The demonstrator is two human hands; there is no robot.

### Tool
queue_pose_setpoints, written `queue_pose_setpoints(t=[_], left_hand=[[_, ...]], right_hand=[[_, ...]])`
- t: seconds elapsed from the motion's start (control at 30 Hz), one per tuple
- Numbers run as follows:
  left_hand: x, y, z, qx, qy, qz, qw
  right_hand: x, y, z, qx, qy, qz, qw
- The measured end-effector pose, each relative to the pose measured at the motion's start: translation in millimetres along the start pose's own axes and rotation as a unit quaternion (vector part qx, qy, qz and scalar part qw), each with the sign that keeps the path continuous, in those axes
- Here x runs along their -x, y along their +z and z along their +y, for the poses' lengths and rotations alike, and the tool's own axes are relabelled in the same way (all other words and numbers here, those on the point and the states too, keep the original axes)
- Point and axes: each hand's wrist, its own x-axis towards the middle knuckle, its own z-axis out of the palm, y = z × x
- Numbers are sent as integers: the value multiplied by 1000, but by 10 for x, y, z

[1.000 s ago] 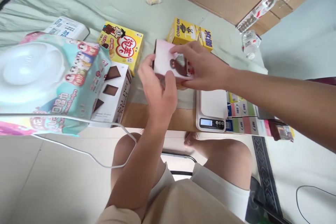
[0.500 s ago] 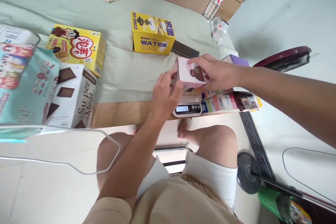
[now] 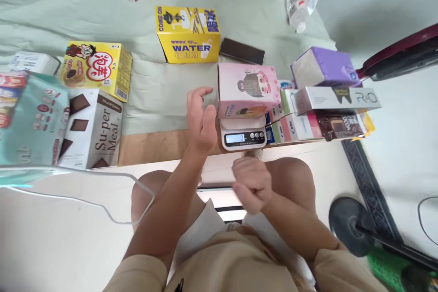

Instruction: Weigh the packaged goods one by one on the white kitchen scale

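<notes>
pink box (image 3: 249,89) on a kitchen scale (image 3: 243,124), viewed from above. the box lies with its picture face upward, over the weighing plate at the front edge of the table (image 3: 153,147); a strip of the plate and the whole control panel remain visible in front of it. the left hand (image 3: 201,121) is half open beside the box's left side, fingers bent and thumb raised, with nothing in its grasp; whether a fingertip touches the box cannot be told. the right hand (image 3: 252,182) is above the lap, well apart from the box, its fingers curled into a loose fist with nothing visible inside. placement of the box on the scale therefore appears complete, since neither hand grips it. the display (image 3: 235,138) is lit, but its figure is too small to read with certainty, so whether a reading has settled cannot be judged. other goods lie off the scale: a yellow water box (image 3: 189,36) and a dark flat box (image 3: 242,51) behind, a purple pack (image 3: 326,66) and a silver box (image 3: 338,100) to the right, and a yellow snack box (image 3: 96,69) and a white box (image 3: 91,130) to the left.
</notes>
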Motion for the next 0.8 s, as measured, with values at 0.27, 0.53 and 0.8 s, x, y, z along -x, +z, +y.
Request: queue_pose_setpoints(t=[0.27, 0.53, 0.8], left_hand=[[-64, 33, -265, 36, 5, 14, 999], [-233, 25, -367, 83, 61, -56, 993], [-328, 71, -516, 116, 10, -116, 986]], right_hand=[[108, -18, 289, -43, 75, -58, 995], [195, -99, 253, -77, 138, -73, 985], [157, -255, 278, -51, 178, -64, 981]])
